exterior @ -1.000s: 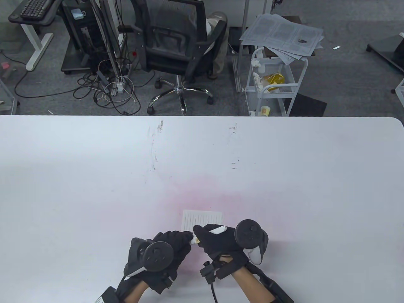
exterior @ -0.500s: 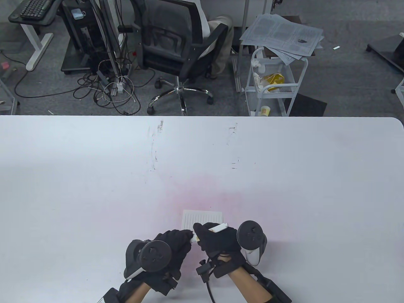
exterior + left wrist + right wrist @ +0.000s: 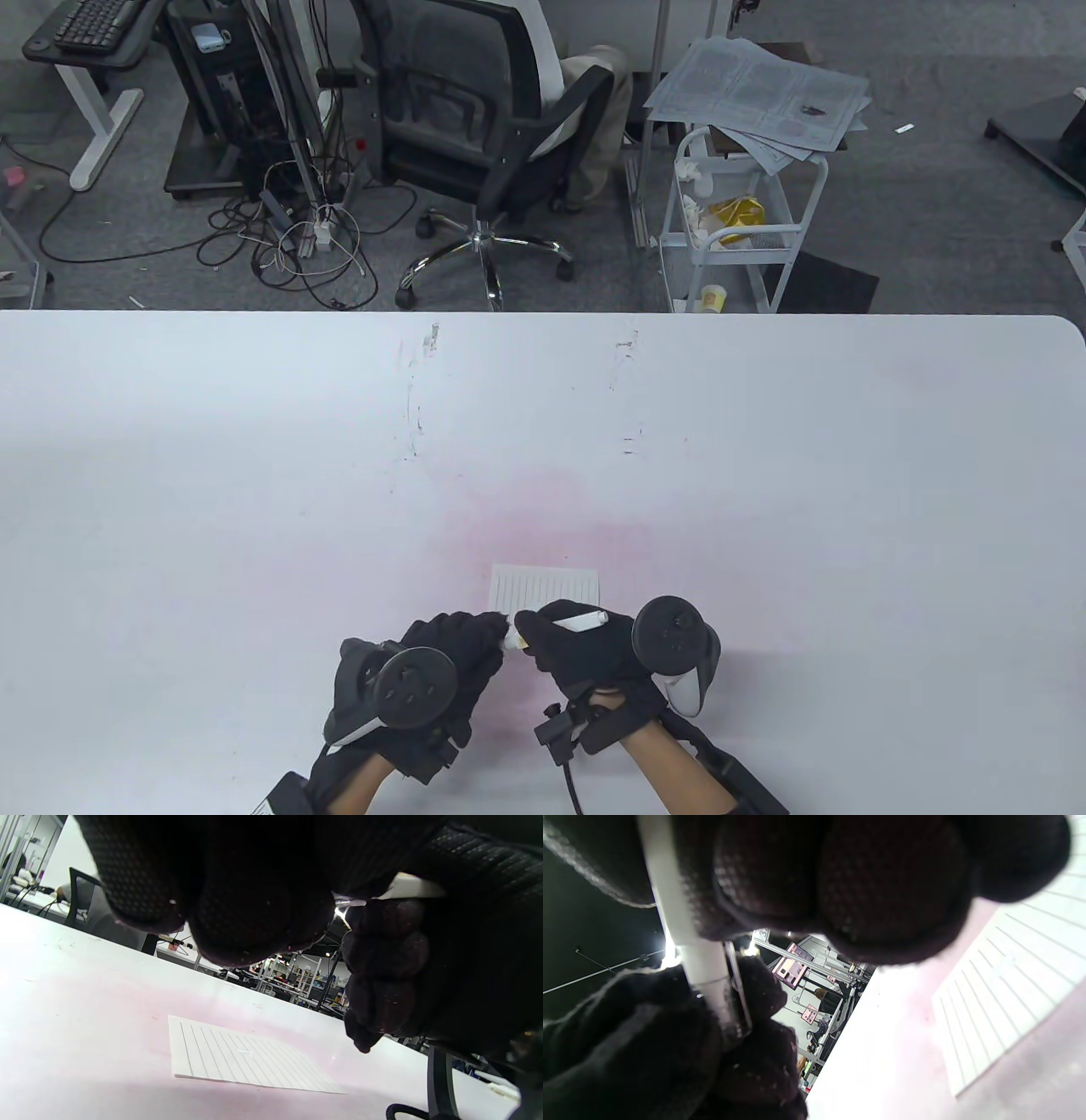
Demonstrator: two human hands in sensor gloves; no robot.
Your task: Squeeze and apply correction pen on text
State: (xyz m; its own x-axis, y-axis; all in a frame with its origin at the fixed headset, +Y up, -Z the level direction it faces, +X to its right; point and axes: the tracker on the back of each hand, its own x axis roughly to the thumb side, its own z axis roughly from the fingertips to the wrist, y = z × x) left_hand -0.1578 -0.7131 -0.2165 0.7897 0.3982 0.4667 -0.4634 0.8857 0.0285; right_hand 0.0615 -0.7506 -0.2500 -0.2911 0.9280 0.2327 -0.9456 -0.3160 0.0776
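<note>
Your right hand (image 3: 585, 649) has its grip clenched around the correction pen (image 3: 579, 621), held in the air just above the lined paper's (image 3: 547, 587) near edge. Your left hand (image 3: 441, 658) pinches the pen's cap end (image 3: 721, 1001). Likely risks: the cap pops off with a jerk and fluid spatters on the surface (image 3: 764, 475), or squeezing too hard floods the text. Nothing pins the paper, so it may slide.

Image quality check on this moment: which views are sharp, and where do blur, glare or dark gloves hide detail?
Table view: evenly lit and sharp, lined paper readable as lines only. Left wrist view: black glove of the left hand fills the top, underexposed; paper fairly sharp. Right wrist view: right hand close and blurred, correction pen glaring white, paper overexposed.
</note>
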